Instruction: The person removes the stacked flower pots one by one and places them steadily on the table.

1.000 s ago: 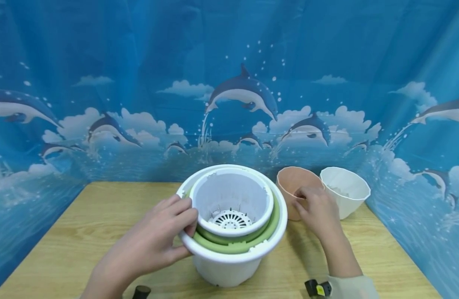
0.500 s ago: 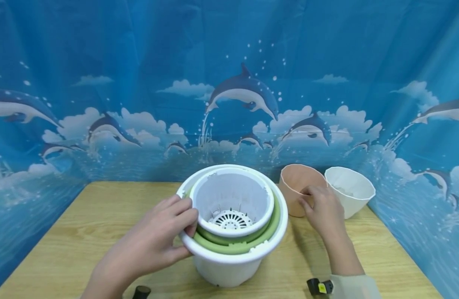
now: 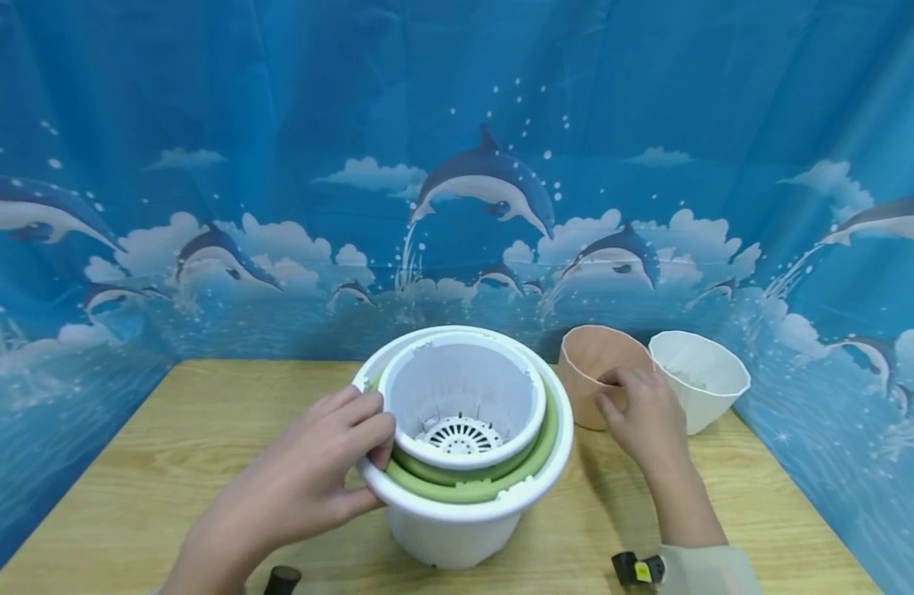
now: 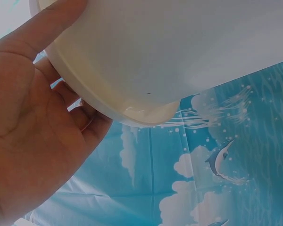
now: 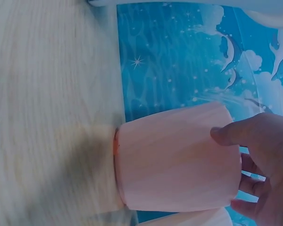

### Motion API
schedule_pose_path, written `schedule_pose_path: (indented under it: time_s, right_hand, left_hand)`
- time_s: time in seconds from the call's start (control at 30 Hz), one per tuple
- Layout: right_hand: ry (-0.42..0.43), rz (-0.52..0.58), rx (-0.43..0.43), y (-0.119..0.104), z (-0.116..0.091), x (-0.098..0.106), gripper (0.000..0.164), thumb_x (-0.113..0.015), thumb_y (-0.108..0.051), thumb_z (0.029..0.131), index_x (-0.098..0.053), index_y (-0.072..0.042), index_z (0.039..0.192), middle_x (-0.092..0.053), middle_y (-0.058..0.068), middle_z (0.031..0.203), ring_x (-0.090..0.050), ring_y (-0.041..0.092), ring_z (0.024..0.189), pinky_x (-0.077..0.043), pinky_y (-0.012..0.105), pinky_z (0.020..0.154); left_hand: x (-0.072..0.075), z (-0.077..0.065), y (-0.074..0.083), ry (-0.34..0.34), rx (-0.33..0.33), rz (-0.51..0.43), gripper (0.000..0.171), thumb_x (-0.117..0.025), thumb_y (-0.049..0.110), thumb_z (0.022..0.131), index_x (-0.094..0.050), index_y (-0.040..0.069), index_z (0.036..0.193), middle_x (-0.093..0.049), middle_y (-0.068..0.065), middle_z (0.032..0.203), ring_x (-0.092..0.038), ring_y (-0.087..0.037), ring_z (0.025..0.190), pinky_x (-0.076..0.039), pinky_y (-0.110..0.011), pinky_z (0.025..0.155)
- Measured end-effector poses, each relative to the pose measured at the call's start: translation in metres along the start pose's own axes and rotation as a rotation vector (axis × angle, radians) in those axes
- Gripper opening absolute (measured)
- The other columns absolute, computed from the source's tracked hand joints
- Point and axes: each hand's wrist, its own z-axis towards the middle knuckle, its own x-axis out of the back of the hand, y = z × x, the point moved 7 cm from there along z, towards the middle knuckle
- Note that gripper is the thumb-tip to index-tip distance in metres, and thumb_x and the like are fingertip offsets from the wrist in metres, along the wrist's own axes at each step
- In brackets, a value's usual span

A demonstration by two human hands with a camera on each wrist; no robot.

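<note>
In the head view a large white pot [image 3: 451, 537] stands mid-table, with a green pot [image 3: 472, 493] and a smaller white pot [image 3: 463, 364] with a slotted bottom nested inside. My left hand [image 3: 316, 459] grips the left side of the large pot's rim, thumb outside and fingers over the edge; the left wrist view shows this hold from below. To the right, my right hand [image 3: 646, 421] pinches the near rim of an orange-pink pot [image 3: 579, 388]. In the right wrist view my thumb [image 5: 224, 135] lies against that pot's outer wall, fingers over its rim.
A white faceted pot [image 3: 706, 405] stands right beside the orange-pink one, with pale bits inside. Behind the wooden table [image 3: 204, 438] hangs a blue dolphin-print curtain [image 3: 316, 124], which also closes off both sides.
The orange-pink pot has slid slightly right and back with my right hand, and the white faceted pot has shifted right beside it. My left hand and the nested pots stay in place.
</note>
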Motion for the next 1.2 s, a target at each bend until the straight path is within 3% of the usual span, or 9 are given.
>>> schedule_pose_path:
  time_s: [0.17, 0.33, 0.43, 0.57, 0.67, 0.83, 0.97, 1.2]
  right_hand:
    - [0.047, 0.042, 0.029, -0.012, 0.001, 0.008, 0.030, -0.080, -0.014, 0.082, -0.067, -0.007, 0.109, -0.067, 0.013, 0.107, -0.060, 0.035, 0.101, -0.050, 0.056, 0.083]
    - [0.135, 0.168, 0.084, -0.038, 0.004, 0.030, 0.029, -0.079, -0.017, 0.084, -0.068, -0.009, 0.110, -0.067, 0.008, 0.111, -0.062, 0.028, 0.103, -0.051, 0.051, 0.086]
    - [0.193, 0.269, 0.175, -0.061, 0.004, 0.047, 0.026, -0.078, -0.021, 0.085, -0.071, -0.011, 0.108, -0.069, 0.005, 0.110, -0.063, 0.026, 0.106, -0.049, 0.046, 0.091]
    - [0.236, 0.384, 0.379, -0.094, 0.001, 0.068, 0.034, -0.070, -0.041, 0.091, -0.073, -0.011, 0.107, -0.071, 0.003, 0.107, -0.062, 0.025, 0.107, -0.042, 0.035, 0.102]
    - [0.217, 0.441, 0.514, -0.115, -0.004, 0.075, 0.048, -0.063, -0.055, 0.092, -0.073, -0.011, 0.108, -0.071, 0.004, 0.107, -0.061, 0.025, 0.103, -0.040, 0.027, 0.101]
    - [0.135, 0.520, 0.633, -0.140, -0.012, 0.080, 0.047, -0.071, -0.052, 0.087, -0.072, -0.012, 0.112, -0.069, 0.004, 0.110, -0.059, 0.021, 0.102, -0.041, 0.024, 0.097]
    - [0.070, 0.537, 0.689, -0.156, -0.019, 0.081, 0.043, -0.076, -0.044, 0.086, -0.071, -0.015, 0.117, -0.069, 0.001, 0.113, -0.060, 0.020, 0.105, -0.041, 0.025, 0.100]
    - [0.040, 0.492, 0.705, -0.168, -0.024, 0.079, 0.034, -0.071, -0.039, 0.090, -0.072, -0.020, 0.119, -0.071, -0.003, 0.114, -0.061, 0.019, 0.109, -0.042, 0.026, 0.101]
  left_hand:
    - [0.000, 0.000, -0.001, -0.011, 0.010, 0.000, 0.045, -0.086, 0.036, 0.072, -0.042, 0.032, 0.081, -0.037, 0.020, 0.084, -0.036, -0.004, 0.082, -0.036, -0.024, 0.071]
    - [-0.001, -0.001, -0.001, -0.022, 0.018, -0.002, 0.045, -0.086, 0.036, 0.073, -0.042, 0.032, 0.081, -0.038, 0.020, 0.084, -0.037, -0.004, 0.082, -0.035, -0.025, 0.072]
    - [0.000, 0.000, 0.000, -0.016, 0.010, -0.006, 0.045, -0.086, 0.036, 0.072, -0.042, 0.032, 0.082, -0.037, 0.020, 0.084, -0.036, -0.004, 0.082, -0.035, -0.025, 0.072]
    - [0.001, 0.000, 0.001, 0.001, -0.006, -0.004, 0.045, -0.086, 0.035, 0.072, -0.042, 0.032, 0.082, -0.037, 0.019, 0.084, -0.036, -0.004, 0.082, -0.035, -0.025, 0.072]
    - [0.002, 0.001, 0.001, 0.009, -0.012, -0.008, 0.045, -0.086, 0.035, 0.072, -0.042, 0.031, 0.081, -0.037, 0.019, 0.084, -0.036, -0.004, 0.081, -0.035, -0.025, 0.072]
    - [0.001, 0.001, 0.001, 0.010, -0.008, -0.013, 0.046, -0.086, 0.035, 0.071, -0.041, 0.031, 0.081, -0.037, 0.019, 0.084, -0.036, -0.005, 0.081, -0.035, -0.026, 0.072]
    - [0.001, 0.000, 0.000, 0.014, -0.009, -0.012, 0.047, -0.087, 0.035, 0.070, -0.041, 0.031, 0.081, -0.037, 0.019, 0.083, -0.036, -0.005, 0.081, -0.035, -0.025, 0.072]
    - [0.001, 0.000, 0.001, 0.019, -0.013, -0.014, 0.046, -0.086, 0.035, 0.071, -0.042, 0.031, 0.081, -0.037, 0.019, 0.084, -0.036, -0.005, 0.081, -0.035, -0.026, 0.072]
